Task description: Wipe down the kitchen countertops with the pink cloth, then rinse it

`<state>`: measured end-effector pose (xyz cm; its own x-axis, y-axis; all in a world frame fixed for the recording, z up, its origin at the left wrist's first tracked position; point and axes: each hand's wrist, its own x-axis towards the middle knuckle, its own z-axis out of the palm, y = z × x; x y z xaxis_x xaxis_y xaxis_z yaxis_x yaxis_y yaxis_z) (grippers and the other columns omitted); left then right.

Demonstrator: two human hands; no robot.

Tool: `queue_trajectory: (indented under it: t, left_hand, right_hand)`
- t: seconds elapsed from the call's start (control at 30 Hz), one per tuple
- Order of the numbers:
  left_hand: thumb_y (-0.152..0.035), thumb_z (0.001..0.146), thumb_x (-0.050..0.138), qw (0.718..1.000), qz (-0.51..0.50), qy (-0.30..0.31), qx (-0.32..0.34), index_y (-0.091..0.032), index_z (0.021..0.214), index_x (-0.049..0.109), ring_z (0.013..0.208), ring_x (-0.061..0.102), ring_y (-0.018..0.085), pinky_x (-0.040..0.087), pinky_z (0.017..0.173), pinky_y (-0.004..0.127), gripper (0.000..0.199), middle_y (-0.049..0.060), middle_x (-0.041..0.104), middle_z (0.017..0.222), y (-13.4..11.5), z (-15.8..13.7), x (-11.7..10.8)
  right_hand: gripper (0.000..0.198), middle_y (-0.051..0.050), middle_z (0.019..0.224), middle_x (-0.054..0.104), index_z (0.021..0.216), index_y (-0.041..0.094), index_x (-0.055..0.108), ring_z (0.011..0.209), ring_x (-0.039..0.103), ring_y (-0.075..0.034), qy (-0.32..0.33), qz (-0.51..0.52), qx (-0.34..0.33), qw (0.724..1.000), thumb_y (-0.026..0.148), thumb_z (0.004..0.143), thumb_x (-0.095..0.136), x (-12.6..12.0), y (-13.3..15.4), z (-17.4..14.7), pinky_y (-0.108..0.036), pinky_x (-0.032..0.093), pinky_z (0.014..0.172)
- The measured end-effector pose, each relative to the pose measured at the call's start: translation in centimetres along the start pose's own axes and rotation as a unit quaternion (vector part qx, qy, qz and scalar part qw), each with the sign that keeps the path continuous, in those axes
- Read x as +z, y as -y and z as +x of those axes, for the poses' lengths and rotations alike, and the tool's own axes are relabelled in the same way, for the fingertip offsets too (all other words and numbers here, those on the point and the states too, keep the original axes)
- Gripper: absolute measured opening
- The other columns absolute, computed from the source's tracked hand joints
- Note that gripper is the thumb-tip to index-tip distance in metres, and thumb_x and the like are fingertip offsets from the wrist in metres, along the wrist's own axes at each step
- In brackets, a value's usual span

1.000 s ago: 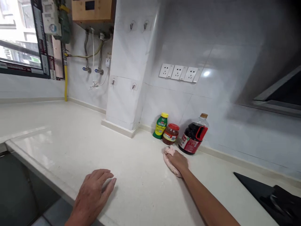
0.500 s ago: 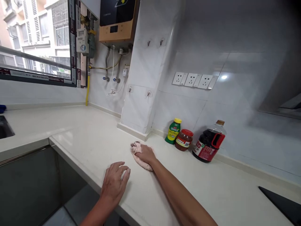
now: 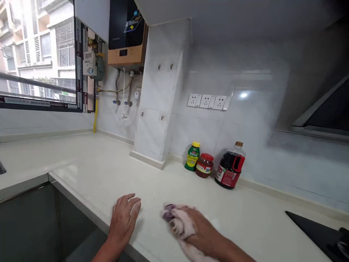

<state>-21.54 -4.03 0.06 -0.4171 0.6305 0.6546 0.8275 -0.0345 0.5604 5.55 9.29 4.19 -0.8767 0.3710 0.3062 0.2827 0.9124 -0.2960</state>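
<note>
A crumpled pale pink cloth [image 3: 183,222] with a purple patch is bunched under my right hand [image 3: 200,229], whose fingers are closed round it. Hand and cloth are smeared by motion over the white countertop [image 3: 103,171]. Near the counter's front edge is my left hand [image 3: 124,216], with fingers bent a little and apart, holding nothing. Beyond the cloth, by the wall, stand a green bottle with a yellow cap [image 3: 192,156], a red-lidded jar [image 3: 204,166] and a large dark sauce bottle with a red handle [image 3: 230,166].
A black cooktop [image 3: 313,229] lies at the right, below a range hood [image 3: 327,109]. A tiled pillar [image 3: 154,134] juts onto the counter at the back. The sink's edge [image 3: 2,168] shows at far left. Sockets [image 3: 207,101] line the wall.
My right hand has pulled the cloth back from near the pillar, towards me and to the right. My left hand keeps its bent, spread shape. The camera view has shifted.
</note>
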Motion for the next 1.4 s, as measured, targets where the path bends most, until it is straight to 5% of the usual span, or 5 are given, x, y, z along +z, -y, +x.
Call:
queue_trajectory:
  t: [0.2,0.33,0.77,1.13,1.4]
  left_hand:
    - [-0.048,0.100,0.037,0.999,0.036,0.031,0.020,-0.031,0.102,0.072,0.120,0.060,0.028,0.048,0.097,0.055,0.038,0.005,0.071,0.116,-1.1,0.1,0.2]
    - [-0.048,0.101,0.035,0.998,0.047,0.025,0.017,-0.028,0.102,0.071,0.120,0.060,0.028,0.050,0.096,0.053,0.042,0.007,0.071,0.116,-1.3,0.2,0.3]
    - [-0.047,0.101,0.037,0.998,0.052,0.022,0.006,-0.024,0.106,0.071,0.120,0.058,0.029,0.046,0.100,0.054,0.042,0.012,0.068,0.122,-1.3,0.1,0.3]
    - [-0.046,0.099,0.041,0.989,-0.034,0.071,0.122,-0.027,0.127,0.064,0.133,0.052,0.025,0.044,0.112,0.049,0.040,0.007,0.062,0.139,-1.6,-0.9,-1.6]
    - [-0.059,0.079,0.071,0.923,0.074,0.314,0.212,-0.028,0.135,0.059,0.127,0.059,0.031,0.048,0.108,0.044,0.065,0.010,0.064,0.136,-6.1,-1.0,-3.7]
  right_hand:
    - [0.053,-0.010,0.128,0.068,0.127,0.019,0.064,0.117,0.062,-0.029,-0.045,-0.085,0.344,0.934,0.045,0.085,0.045,-4.0,-14.3,-2.7,-0.037,0.046,0.099]
    - [0.055,-0.015,0.126,0.067,0.126,0.019,0.063,0.114,0.063,-0.032,-0.041,-0.151,0.407,0.900,0.051,0.091,0.035,-4.1,-16.8,2.0,-0.042,0.045,0.094]
    - [0.051,-0.010,0.131,0.064,0.125,0.020,0.059,0.122,0.055,-0.026,0.013,-0.092,0.129,0.987,0.046,0.082,0.056,4.8,1.1,12.1,-0.037,0.036,0.105]
    - [0.073,-0.017,0.149,0.048,0.145,0.017,0.041,0.139,0.041,-0.033,-0.003,0.011,0.069,0.998,0.044,0.080,0.062,6.6,10.2,5.4,-0.052,0.026,0.118]
    - [0.086,-0.011,0.165,0.024,0.157,0.024,0.024,0.152,0.022,-0.029,0.003,0.029,-0.023,0.999,0.038,0.084,0.066,3.8,8.9,-3.3,-0.051,0.021,0.125]
